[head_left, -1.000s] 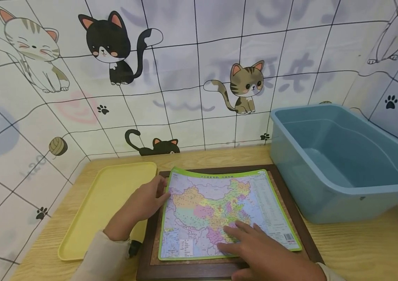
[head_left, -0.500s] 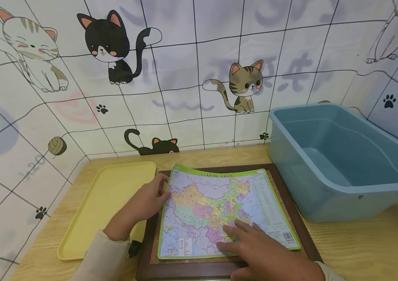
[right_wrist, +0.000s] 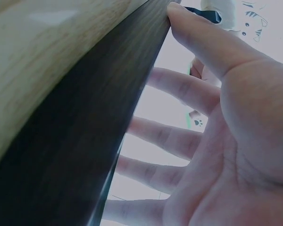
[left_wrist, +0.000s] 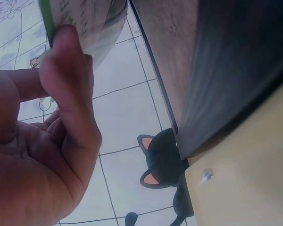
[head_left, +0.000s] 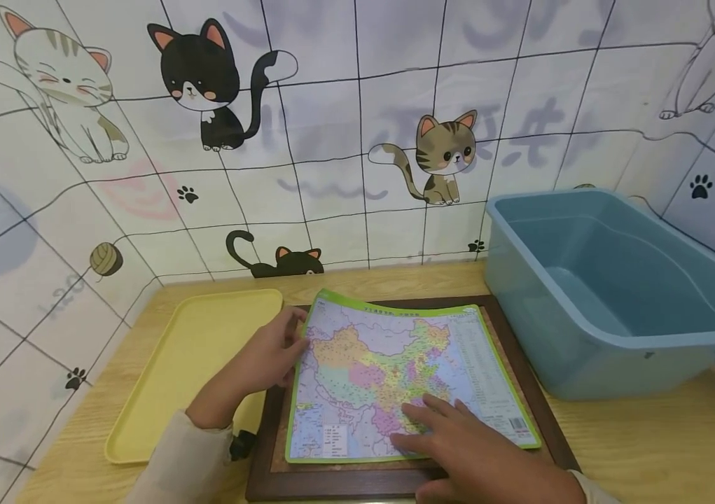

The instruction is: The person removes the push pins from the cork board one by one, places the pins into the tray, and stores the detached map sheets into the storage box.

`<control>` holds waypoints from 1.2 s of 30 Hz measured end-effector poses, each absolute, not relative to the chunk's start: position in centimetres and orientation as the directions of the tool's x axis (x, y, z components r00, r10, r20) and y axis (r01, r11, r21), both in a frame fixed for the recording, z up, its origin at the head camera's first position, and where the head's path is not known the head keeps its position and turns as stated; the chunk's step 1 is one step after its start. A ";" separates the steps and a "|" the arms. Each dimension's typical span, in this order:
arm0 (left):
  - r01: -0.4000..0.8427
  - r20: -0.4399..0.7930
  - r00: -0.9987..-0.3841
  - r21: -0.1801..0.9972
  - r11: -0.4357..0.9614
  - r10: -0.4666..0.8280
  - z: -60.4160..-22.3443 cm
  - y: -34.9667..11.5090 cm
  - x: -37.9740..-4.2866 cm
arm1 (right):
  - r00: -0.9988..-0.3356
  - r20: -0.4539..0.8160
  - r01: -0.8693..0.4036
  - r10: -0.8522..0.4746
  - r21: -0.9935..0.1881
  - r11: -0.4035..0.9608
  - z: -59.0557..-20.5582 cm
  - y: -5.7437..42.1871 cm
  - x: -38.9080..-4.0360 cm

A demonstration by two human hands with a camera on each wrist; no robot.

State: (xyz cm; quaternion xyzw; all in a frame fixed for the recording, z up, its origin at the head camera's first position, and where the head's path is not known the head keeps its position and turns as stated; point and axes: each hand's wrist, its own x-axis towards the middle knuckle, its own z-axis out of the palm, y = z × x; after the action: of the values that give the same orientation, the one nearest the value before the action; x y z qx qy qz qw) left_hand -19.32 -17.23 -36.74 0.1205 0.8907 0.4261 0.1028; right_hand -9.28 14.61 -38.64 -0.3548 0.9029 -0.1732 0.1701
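Note:
A map sheet of China [head_left: 382, 364] with a green border lies on a brown board with a dark wooden frame [head_left: 344, 483]. At its left edge my left hand [head_left: 272, 353] pinches the sheet, and the upper left corner curls up off the board. The left wrist view shows the thumb on the near face of the sheet [left_wrist: 92, 28], with a finger behind it. My right hand [head_left: 464, 441] rests on the lower right part of the map, fingers spread. In the right wrist view, the thumb and straight fingers reach over the frame's edge.
To the left lies a yellow tray [head_left: 187, 371], partly under the left forearm. A blue tub [head_left: 584, 367] stands right of the frame, nothing visible inside. Behind the wooden table [head_left: 357, 280] rises a cat-patterned wall covering [head_left: 332, 140].
My left hand has shifted slightly up and to the right, and the map's upper left corner has risen further with it. The right hand has stayed in place on the map.

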 end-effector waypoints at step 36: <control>0.192 0.020 -0.946 0.839 0.509 0.324 -36.2 -17.3 -18.9 | -0.603 0.492 -0.740 -0.628 -0.052 0.671 -33.9 17.1 -8.8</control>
State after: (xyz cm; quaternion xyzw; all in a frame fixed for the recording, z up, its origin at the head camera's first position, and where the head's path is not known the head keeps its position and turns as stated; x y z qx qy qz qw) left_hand -18.90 -17.34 -36.15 0.1489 0.8658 0.4727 0.0696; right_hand -8.83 17.09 -33.92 -0.3857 0.8864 -0.1263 -0.2228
